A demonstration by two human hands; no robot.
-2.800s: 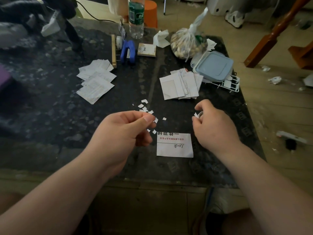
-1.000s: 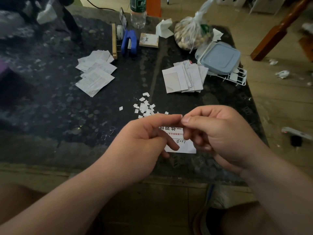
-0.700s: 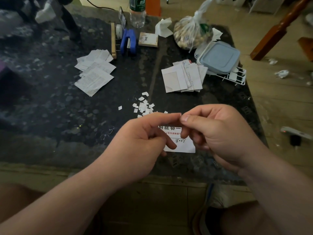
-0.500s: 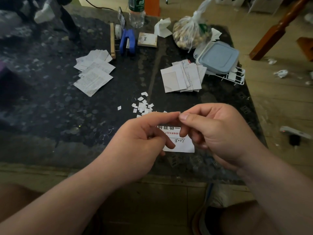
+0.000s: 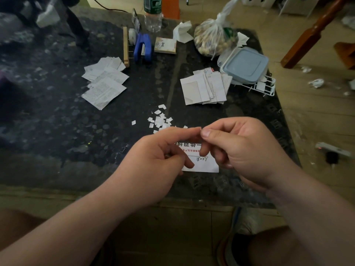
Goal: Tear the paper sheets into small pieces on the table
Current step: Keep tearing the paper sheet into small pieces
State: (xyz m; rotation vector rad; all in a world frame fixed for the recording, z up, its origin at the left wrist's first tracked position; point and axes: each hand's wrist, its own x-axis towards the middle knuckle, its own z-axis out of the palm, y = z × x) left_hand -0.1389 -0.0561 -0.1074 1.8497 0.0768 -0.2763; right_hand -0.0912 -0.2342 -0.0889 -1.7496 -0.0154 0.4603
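Domestic living room: a low dark stone-patterned table point(image 5: 57, 131) on a wooden plank floor point(image 5: 317, 112) bears a water bottle point(image 5: 152, 16), a knotted plastic bag point(image 5: 213, 39), a lidded food box point(image 5: 245, 65) and a blue stapler point(image 5: 143, 48).

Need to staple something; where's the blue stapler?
Head view: the blue stapler stands near the far edge of the table, left of centre, between the wooden strip and the small notepad.

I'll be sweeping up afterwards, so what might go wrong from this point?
1. The torn pieces lie loose just beyond the left hand and right hand; a careless sweep may scatter them.
2. If the fingertips pinch a scrap, it is too small to see and may slip away.
3. The printed sheet lies under the hands near the table's front edge and might get brushed off.
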